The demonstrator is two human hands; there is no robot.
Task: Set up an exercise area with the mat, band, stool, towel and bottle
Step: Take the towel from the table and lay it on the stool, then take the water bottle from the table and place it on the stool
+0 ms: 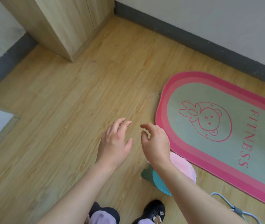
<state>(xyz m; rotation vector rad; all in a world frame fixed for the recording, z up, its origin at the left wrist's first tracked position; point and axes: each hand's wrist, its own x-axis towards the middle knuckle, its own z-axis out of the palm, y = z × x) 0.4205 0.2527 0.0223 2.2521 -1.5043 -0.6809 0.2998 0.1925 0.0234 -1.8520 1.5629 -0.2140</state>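
A pink-bordered green mat [235, 126] printed with a bear and "FITNESS" lies flat on the wooden floor at the right. Beside its near-left edge stands a teal stool [159, 181] with a pink towel [183, 167] lying on its top; my right forearm hides part of both. A light blue band [235, 207] lies on the floor at the lower right. My left hand [114, 143] and my right hand [156, 141] hover side by side over bare floor left of the mat, fingers loosely spread, holding nothing. No bottle shows.
A light wooden cabinet [60, 25] stands in the far corner. Grey skirting [193, 38] runs along the white walls. My black shoes [154, 210] are at the bottom edge. Bare wooden floor [63, 110] stretches left of the hands.
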